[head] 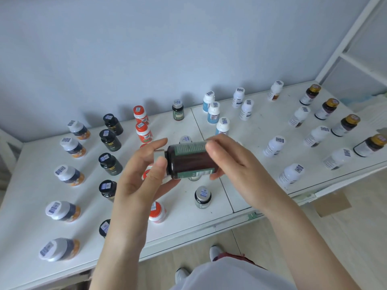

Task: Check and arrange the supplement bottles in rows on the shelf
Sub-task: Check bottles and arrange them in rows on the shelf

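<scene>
Both my hands hold a dark brown bottle with a green label on its side above the white shelf. My left hand grips its silver cap end, and my right hand grips its base end. Below it stand supplement bottles in rows: white-capped orange ones at the left, black ones, red-capped ones, silver-capped dark ones, blue-labelled white ones, plain white ones and gold-capped ones at the right. My arms hide some bottles.
A pale wall rises behind the shelf. A white frame upright stands at the far right. The shelf's front edge runs above a wood floor, where my shoes show. A cardboard piece lies on the floor at the right.
</scene>
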